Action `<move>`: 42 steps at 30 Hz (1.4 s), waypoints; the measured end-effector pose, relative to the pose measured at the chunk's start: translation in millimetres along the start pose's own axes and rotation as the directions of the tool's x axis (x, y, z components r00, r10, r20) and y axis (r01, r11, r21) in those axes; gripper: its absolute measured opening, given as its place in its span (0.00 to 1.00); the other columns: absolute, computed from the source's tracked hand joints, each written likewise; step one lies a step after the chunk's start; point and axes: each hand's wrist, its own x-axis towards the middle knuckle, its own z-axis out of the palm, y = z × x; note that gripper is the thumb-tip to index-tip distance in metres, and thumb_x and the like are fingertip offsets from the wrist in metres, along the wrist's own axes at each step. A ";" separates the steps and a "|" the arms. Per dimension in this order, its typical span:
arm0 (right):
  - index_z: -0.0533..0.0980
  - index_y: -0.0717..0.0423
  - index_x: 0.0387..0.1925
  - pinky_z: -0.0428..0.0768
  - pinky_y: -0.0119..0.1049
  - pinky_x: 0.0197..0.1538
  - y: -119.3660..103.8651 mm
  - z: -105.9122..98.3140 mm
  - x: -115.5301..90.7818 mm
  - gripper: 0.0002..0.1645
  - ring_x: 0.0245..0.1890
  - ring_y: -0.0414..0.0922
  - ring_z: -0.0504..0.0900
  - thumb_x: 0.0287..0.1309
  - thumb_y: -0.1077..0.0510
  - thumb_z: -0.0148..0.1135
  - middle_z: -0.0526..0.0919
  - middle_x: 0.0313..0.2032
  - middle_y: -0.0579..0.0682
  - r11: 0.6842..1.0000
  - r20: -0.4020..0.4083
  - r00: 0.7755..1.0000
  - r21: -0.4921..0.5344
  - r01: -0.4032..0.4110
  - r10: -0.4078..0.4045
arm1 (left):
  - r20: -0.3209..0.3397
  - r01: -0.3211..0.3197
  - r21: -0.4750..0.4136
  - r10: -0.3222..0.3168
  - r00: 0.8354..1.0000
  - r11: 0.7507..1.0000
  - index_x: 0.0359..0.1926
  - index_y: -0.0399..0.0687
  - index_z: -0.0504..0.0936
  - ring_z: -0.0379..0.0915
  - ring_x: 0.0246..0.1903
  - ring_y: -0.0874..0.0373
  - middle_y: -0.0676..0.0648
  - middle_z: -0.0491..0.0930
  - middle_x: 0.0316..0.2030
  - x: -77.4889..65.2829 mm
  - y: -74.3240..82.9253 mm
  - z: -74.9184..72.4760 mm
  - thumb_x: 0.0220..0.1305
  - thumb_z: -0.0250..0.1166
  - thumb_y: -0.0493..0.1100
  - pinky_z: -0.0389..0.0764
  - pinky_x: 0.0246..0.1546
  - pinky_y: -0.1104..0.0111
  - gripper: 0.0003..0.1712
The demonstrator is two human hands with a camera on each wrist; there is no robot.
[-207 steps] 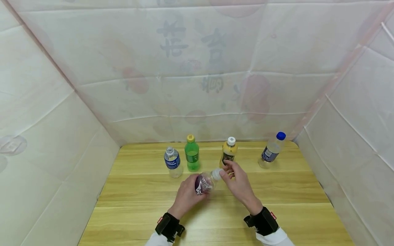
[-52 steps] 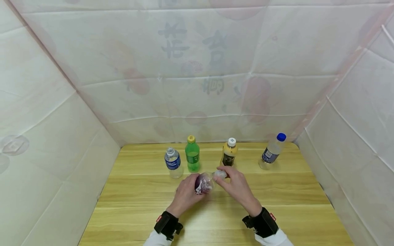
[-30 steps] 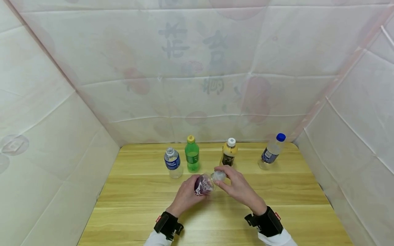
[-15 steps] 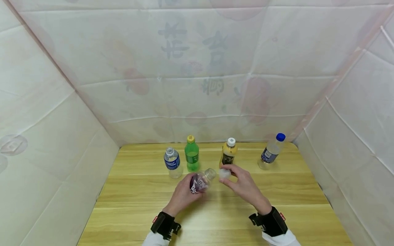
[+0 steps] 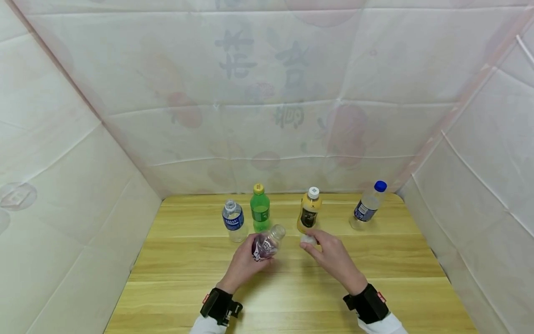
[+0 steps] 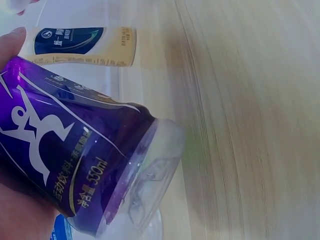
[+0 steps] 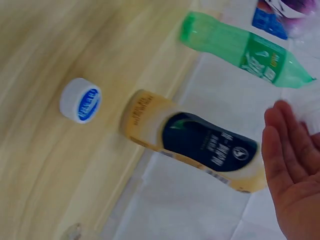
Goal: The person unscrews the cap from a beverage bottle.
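My left hand grips a clear plastic bottle with a purple label. The bottle tilts, its bare mouth pointing up and right. My right hand pinches a whitish translucent cap between thumb and fingers, apart from the bottle mouth. In the left wrist view the purple label is close up. The right wrist view shows part of my right hand; the cap it holds is mostly out of frame there. Just beyond that hand stands a yellow bottle with a dark label and white cap.
Behind the left hand stand an uncapped clear bottle with a blue label and a green bottle with a yellow cap. A blue-capped bottle stands far right. In the right wrist view a white cap with blue print lies on the table.
The translucent cap has come off the purple-labelled bottle. My left hand has moved left with the bottle, and my right hand has moved right with the cap. The standing bottles have not moved.
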 end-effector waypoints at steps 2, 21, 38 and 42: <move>0.80 0.61 0.58 0.87 0.43 0.44 3.4 3.8 -1.3 0.26 0.45 0.46 0.86 0.67 0.49 0.70 0.87 0.49 0.53 1.000 0.016 1.000 -0.003 -0.020 0.020 | -0.003 0.010 -0.005 -0.010 1.000 1.000 0.63 0.39 0.72 0.79 0.53 0.45 0.40 0.81 0.54 -0.1 -0.6 -1.3 0.49 0.84 0.44 0.80 0.56 0.47 0.44; 0.80 0.63 0.53 0.87 0.43 0.46 28.7 36.3 -11.5 0.26 0.44 0.48 0.85 0.54 0.60 0.79 0.85 0.48 0.54 0.997 0.127 0.992 -0.077 0.000 0.010 | -0.038 0.010 -0.013 -0.010 0.999 1.000 0.63 0.38 0.72 0.80 0.53 0.42 0.38 0.82 0.55 0.0 -5.8 -9.0 0.48 0.85 0.41 0.80 0.56 0.45 0.44; 0.84 0.56 0.43 0.84 0.48 0.46 48.1 56.8 -13.2 0.23 0.40 0.48 0.86 0.49 0.50 0.83 0.88 0.41 0.52 0.962 0.184 0.979 -0.242 0.126 -0.082 | -0.021 0.015 -0.006 -0.015 1.000 1.000 0.63 0.36 0.72 0.79 0.54 0.42 0.37 0.81 0.55 0.2 -7.1 -8.3 0.49 0.85 0.42 0.79 0.57 0.45 0.43; 0.83 0.58 0.45 0.84 0.49 0.47 51.5 60.8 -15.1 0.22 0.41 0.48 0.86 0.52 0.51 0.81 0.88 0.42 0.52 0.967 0.196 0.978 -0.225 0.118 -0.074 | -0.014 0.025 -0.009 -0.025 1.000 1.000 0.63 0.37 0.72 0.79 0.55 0.42 0.37 0.81 0.56 0.3 -7.9 -7.5 0.49 0.85 0.43 0.79 0.58 0.45 0.44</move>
